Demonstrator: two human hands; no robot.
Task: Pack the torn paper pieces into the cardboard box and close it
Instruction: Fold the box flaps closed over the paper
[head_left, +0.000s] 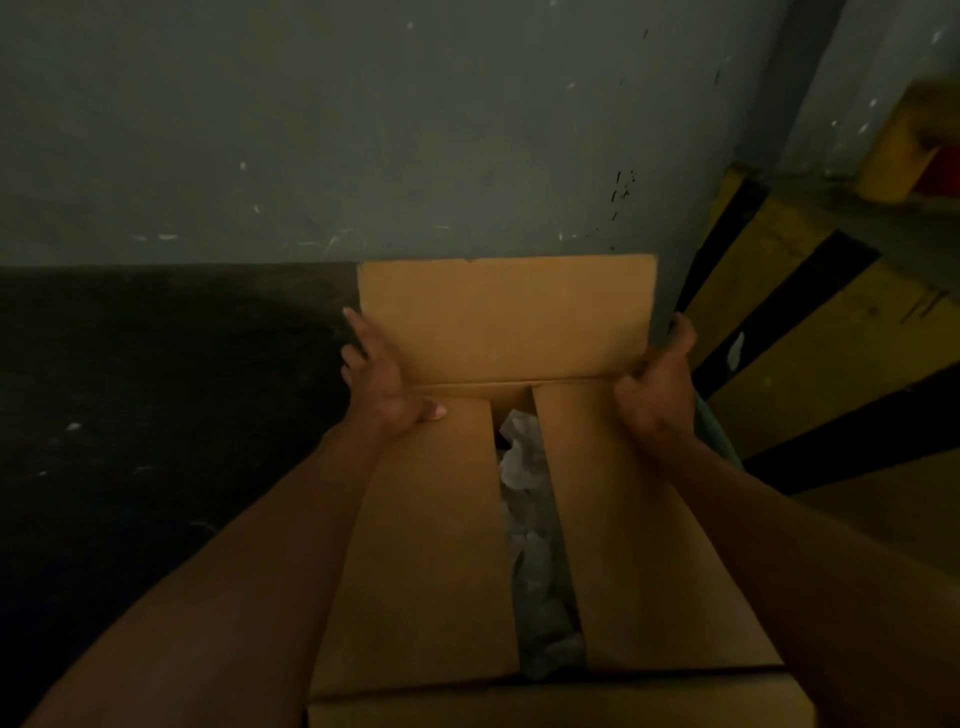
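Left grip (384, 382), right grip (655, 397): far box flap (509, 317) between

A dark floor (156, 364) is seen to the left of the cardboard box (426, 545), which is set close against the foot of a grey wall (311, 130); the box's base is hidden. Small pale flecks (72, 426) are scattered on the floor left of the box. To the right of the box, the surface is marked with yellow and black stripes (841, 353), and 1 white scrap (735, 349) is seen on them.
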